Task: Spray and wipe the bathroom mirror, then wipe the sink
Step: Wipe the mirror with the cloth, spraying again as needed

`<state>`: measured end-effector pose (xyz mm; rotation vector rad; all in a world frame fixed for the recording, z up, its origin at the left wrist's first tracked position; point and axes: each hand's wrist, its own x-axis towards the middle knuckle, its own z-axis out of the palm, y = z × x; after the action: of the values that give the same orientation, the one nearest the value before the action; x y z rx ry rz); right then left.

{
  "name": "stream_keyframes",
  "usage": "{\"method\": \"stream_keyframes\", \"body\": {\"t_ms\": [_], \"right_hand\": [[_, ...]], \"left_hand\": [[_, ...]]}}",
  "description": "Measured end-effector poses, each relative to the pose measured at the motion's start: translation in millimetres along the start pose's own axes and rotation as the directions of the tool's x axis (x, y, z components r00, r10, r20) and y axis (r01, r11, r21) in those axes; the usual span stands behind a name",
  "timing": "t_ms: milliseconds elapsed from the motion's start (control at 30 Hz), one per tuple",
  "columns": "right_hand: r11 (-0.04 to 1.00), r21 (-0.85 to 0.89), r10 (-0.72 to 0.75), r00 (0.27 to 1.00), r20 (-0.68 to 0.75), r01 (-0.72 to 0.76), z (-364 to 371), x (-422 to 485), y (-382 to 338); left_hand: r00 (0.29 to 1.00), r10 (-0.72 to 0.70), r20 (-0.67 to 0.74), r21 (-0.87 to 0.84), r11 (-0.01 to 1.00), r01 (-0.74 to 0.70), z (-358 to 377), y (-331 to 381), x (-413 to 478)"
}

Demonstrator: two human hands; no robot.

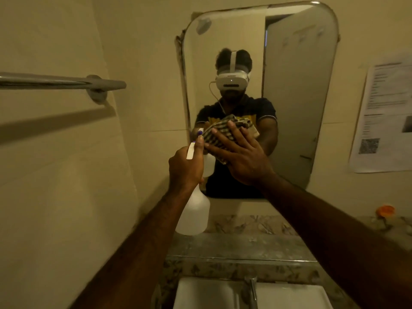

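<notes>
Two hands up at the mirror (296, 90). My left hand (186, 168) is wrapped around the neck of the spray bottle (195, 215), fingers closed on it, index finger lying along the white trigger with the purple nozzle tip pointing at the glass; the translucent white bottle body hangs below my fist, above the tabletop (240, 246). My right hand (245, 157) is pressed flat against the checked cloth (217, 139), fingers spread and curled over its top edge, holding it against the lower left part of the mirror. The two hands are just beside each other, cloth edge near the nozzle. The mirror is a rounded rectangle on the tiled wall, with worn edging on its left side. Below, the speckled stone tabletop runs along the wall, with the white sink (205, 293) set into it at the bottom and a metal tap (253, 291) above the basin. Towel rail (55, 82) on the left wall. Printed paper sheet (385, 117) stuck right of the mirror, small orange object (385, 211) on the ledge below it.
</notes>
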<state>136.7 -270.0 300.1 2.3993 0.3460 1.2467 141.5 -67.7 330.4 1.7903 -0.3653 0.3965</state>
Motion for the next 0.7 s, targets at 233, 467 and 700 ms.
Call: {"method": "stream_keyframes", "body": {"t_ms": [233,467,700], "right_hand": [[0.972,-0.041,0.232,0.973,-0.017,-0.233,-7,-65,31],[0.743,0.099,0.664,0.748,0.014,-0.662,4,-109,17],[0.384,0.325,0.898,0.431,0.086,-0.864,23,-94,-44]], "left_hand": [[0.990,-0.030,0.139,-0.064,0.997,0.039,49,16,-27],[0.983,-0.026,0.179,-0.071,0.997,0.039,71,16,-44],[0.989,-0.061,0.138,0.003,0.998,0.061,44,-6,-38]]}}
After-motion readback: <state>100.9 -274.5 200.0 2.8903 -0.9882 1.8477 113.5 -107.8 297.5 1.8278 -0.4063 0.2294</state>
